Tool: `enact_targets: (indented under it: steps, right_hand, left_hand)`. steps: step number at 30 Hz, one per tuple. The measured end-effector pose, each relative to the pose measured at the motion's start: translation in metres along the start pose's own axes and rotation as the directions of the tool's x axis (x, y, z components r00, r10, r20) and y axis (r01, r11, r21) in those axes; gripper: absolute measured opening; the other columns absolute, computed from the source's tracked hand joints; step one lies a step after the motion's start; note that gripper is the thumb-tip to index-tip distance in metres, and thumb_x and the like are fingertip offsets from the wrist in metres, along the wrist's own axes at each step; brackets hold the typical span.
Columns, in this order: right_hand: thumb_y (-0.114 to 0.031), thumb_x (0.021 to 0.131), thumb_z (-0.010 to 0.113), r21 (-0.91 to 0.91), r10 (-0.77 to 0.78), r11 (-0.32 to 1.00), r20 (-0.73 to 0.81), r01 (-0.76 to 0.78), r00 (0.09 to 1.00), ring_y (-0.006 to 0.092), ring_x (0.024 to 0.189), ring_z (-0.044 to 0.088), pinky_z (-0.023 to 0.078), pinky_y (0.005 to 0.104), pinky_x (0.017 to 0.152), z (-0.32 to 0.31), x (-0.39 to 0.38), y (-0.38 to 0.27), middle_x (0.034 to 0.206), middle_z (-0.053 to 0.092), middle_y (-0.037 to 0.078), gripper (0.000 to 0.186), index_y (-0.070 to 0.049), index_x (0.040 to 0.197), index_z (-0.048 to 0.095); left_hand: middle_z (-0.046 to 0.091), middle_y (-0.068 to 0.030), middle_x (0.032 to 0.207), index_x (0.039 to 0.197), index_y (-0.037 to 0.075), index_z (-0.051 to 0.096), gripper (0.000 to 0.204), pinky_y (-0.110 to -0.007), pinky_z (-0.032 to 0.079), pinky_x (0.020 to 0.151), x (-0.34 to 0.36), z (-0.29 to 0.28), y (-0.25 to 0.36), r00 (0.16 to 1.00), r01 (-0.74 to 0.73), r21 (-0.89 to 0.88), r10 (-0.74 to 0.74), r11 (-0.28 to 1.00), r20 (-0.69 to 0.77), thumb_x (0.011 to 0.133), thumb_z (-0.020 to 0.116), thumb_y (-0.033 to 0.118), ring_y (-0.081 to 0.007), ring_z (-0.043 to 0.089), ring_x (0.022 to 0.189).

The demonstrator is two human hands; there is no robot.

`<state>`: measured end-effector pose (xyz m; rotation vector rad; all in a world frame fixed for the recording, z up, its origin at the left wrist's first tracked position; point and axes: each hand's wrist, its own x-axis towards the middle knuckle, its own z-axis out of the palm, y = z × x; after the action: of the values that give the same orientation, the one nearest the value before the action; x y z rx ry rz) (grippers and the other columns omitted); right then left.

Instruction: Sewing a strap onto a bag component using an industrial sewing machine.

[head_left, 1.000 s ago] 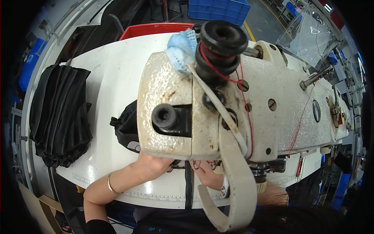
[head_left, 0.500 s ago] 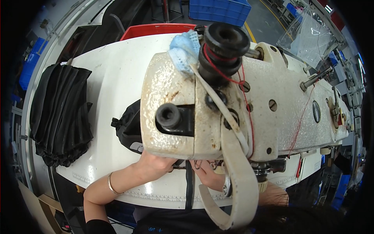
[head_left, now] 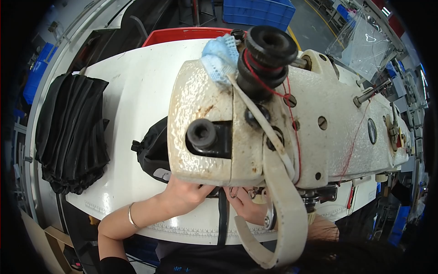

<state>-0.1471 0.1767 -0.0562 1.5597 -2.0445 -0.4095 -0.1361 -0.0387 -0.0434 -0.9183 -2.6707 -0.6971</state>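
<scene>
Below the cream sewing machine head, my left hand is curled, its fingertips hidden by the machine and whatever they grip out of sight. A black drawstring-like fabric piece with a pale label lies just beyond it, partly covered by the machine. My right hand is close by on the right, fingers pointing up under the machine, their tips hidden. Between the two hands a narrow black strap runs toward me over the table edge. Small metal loops show beside my right fingers.
A thick stack of black fabric pieces lies on the left of the white table. A curved cream lever hangs close to my right hand. Red thread runs over the machine. Behind stand red and blue crates.
The machine sits slightly farther right in the picture. My left hand has shifted slightly to the right; the right hand and the strap look nearly the same.
</scene>
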Motion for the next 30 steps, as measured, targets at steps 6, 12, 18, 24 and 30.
enact_targets:
  steps: [6, 12, 18, 24, 30]
  right_hand:
    - [-0.017, 0.067, 0.059, 0.149, 0.285, 0.948, -0.01, -0.281, 0.958, 0.0059, 0.082, 0.052, 0.046, 0.0433, 0.079, -0.011, 0.01, -0.004, 0.085, 0.052, -0.004, 0.035, -0.013, 0.1, 0.069]
    - [-0.016, 0.075, 0.055, -0.053, 0.09, 0.994, -0.029, -0.091, 0.996, 0.0156, 0.097, 0.059, 0.048, 0.0481, 0.079, -0.013, 0.009, 0.005, 0.105, 0.061, 0.004, 0.033, -0.009, 0.107, 0.064]
    - [-0.015, 0.079, 0.057, -0.078, 0.089, 0.994, 0.084, -0.083, 0.992, 0.0132, 0.098, 0.059, 0.052, 0.0448, 0.072, -0.007, 0.01, 0.01, 0.107, 0.061, 0.006, 0.04, -0.008, 0.118, 0.059]
    - [-0.015, 0.078, 0.059, 0.172, 0.197, 0.962, 0.103, -0.213, 0.975, 0.0135, 0.097, 0.059, 0.051, 0.0443, 0.079, -0.009, 0.013, 0.013, 0.106, 0.061, 0.004, 0.041, -0.008, 0.118, 0.059]
    - [-0.016, 0.078, 0.061, 0.445, 0.275, 0.848, 0.093, -0.287, 0.957, 0.0136, 0.095, 0.059, 0.049, 0.0438, 0.082, -0.004, 0.011, 0.014, 0.104, 0.061, 0.003, 0.04, -0.008, 0.117, 0.059]
  left_hand:
    - [0.061, -0.0103, 0.093, 0.09, -0.001, 0.067, 0.033, -0.037, 0.05, 0.073, -0.012, 0.009, 0.0, 0.994, -0.103, 0.115, 0.099, 0.988, 0.033, 0.058, 0.061, 0.005, -0.0255, 0.059, 0.088]
    - [0.06, -0.0102, 0.096, 0.09, -0.002, 0.066, 0.033, -0.034, 0.049, 0.072, -0.005, -0.001, 0.005, 0.985, -0.163, 0.204, 0.172, 0.965, -0.027, 0.059, 0.06, 0.006, -0.0246, 0.058, 0.088]
    - [0.059, -0.0141, 0.095, 0.088, -0.001, 0.065, 0.033, -0.039, 0.05, 0.073, 0.01, -0.017, 0.004, 0.993, -0.03, 0.111, 0.017, 0.993, 0.12, 0.056, 0.06, 0.004, -0.0289, 0.058, 0.089]
    - [0.059, -0.0136, 0.094, 0.089, -0.001, 0.064, 0.034, -0.04, 0.051, 0.072, 0.014, -0.02, 0.002, 0.999, -0.013, 0.061, 0.01, 0.998, 0.049, 0.056, 0.059, 0.004, -0.0306, 0.058, 0.089]
    - [0.06, -0.0111, 0.084, 0.092, 0.0, 0.062, 0.027, -0.036, 0.05, 0.061, 0.006, 0.006, -0.014, 0.994, -0.078, 0.08, 0.084, 0.994, -0.068, 0.065, 0.058, 0.003, -0.0254, 0.061, 0.076]
